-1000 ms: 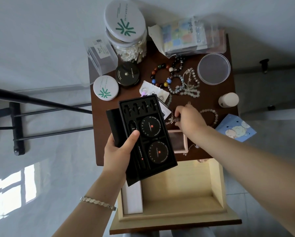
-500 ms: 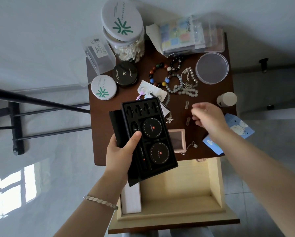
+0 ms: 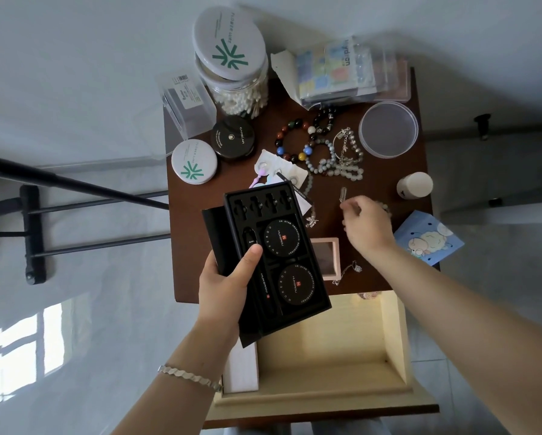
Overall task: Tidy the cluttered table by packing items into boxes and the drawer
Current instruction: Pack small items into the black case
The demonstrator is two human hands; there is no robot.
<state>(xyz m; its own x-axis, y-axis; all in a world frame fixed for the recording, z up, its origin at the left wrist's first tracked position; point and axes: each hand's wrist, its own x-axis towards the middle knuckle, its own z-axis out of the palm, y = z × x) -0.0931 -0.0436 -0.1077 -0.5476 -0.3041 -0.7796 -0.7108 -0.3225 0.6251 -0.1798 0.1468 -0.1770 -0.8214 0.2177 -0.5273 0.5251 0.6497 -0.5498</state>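
My left hand (image 3: 227, 277) grips a black makeup gift box (image 3: 279, 246), which lies open over the table's front edge and shows two round compacts. My right hand (image 3: 368, 226) hovers over the brown table (image 3: 194, 246) with its fingers curled down. Its fingertips are just below a small crystal pendant (image 3: 343, 193) and beside a pale bead bracelet (image 3: 384, 208). I cannot see whether the fingers pinch anything. A small pink box (image 3: 326, 257) stands open between my hands, with a silver chain (image 3: 349, 272) next to it. Below the table the pale drawer (image 3: 395, 346) is pulled out and holds a white box (image 3: 241, 365).
At the back stand a cotton-swab jar (image 3: 232, 73), a clear plastic case (image 3: 188, 98), colourful packets (image 3: 335, 70) and a round clear container (image 3: 388, 129). Beaded bracelets (image 3: 294, 142), a black compact (image 3: 232, 138), a white tin (image 3: 194, 161), a white bottle (image 3: 415, 185) and a sheep card (image 3: 428, 237) lie around. A black stand (image 3: 75, 183) is at the left.
My right hand left the pink box, swung right, then came back a little toward the crystal pendant. My left hand keeps holding the black box in about the same place.
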